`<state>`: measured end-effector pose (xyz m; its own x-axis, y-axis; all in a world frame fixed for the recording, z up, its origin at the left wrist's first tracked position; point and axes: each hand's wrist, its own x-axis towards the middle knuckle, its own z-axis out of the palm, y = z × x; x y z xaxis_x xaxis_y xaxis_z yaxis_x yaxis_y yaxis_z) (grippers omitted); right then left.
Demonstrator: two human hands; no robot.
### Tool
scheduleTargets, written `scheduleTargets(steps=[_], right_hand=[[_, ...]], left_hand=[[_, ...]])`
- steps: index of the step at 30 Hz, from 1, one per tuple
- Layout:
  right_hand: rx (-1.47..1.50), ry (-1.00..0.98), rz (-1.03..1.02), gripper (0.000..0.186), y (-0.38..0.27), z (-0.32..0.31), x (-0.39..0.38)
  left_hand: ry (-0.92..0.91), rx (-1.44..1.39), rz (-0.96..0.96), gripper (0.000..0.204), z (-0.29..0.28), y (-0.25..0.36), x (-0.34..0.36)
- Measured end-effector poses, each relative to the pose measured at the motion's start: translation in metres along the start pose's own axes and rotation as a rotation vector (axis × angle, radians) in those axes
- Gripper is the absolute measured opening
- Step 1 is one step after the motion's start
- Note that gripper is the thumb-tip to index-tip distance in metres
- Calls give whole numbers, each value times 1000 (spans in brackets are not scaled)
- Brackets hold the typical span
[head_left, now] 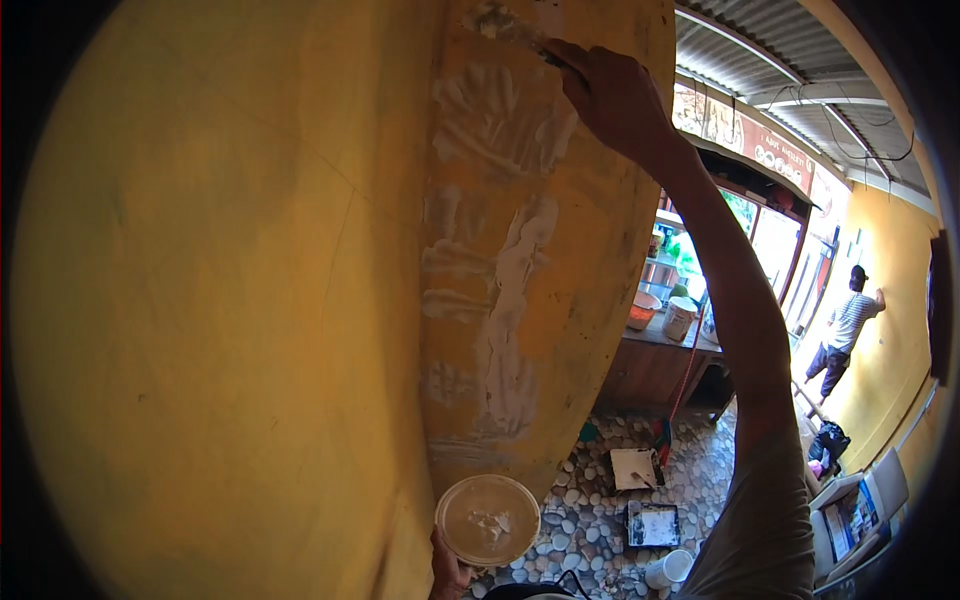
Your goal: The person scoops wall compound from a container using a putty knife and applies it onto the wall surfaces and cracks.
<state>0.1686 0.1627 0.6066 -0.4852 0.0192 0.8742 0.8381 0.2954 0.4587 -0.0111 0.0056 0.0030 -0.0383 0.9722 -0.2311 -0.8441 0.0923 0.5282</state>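
My right hand is raised high and closed around the handle of a putty knife. Pale filler coats its blade, which lies against the upper part of a yellow wall or pillar face. Below it, that face bears smeared white filler, with a long thick streak down the middle. My left hand grips the rim of a round, shallow plastic lid from the left and below. A small dab of white filler sits in the lid's middle, close to the foot of the smeared strip.
Another yellow wall face fills the left. On the pebble-patterned floor lie two trays, one pale and one dark-rimmed, near a white bucket. A counter holds tubs. Farther right, a person works at a wall beyond chairs.
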Motion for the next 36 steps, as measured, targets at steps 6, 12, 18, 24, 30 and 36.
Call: scheduleTargets(steps=[6, 12, 18, 24, 30, 36], right_hand=[[33, 27, -40, 36, 15, 30, 35], [4, -2, -23, 35, 22, 44, 58], [-94, -85, -11, 34, 23, 54, 45], [-71, -61, -18, 34, 26, 20, 37], [14, 99, -121, 34, 17, 25, 86], [-140, -136, -40, 24, -17, 6, 89]], left_hand=[[-9, -11, 58, 53, 14, 8, -8], [8, 17, 63, 55, 20, 15, -9], [4, -23, 53, 57, 22, 17, -1], [53, -3, 105, 58, 35, 21, 1], [-11, 35, 99, 58, 25, 18, 9], [38, -51, 68, 57, -8, -4, 29]])
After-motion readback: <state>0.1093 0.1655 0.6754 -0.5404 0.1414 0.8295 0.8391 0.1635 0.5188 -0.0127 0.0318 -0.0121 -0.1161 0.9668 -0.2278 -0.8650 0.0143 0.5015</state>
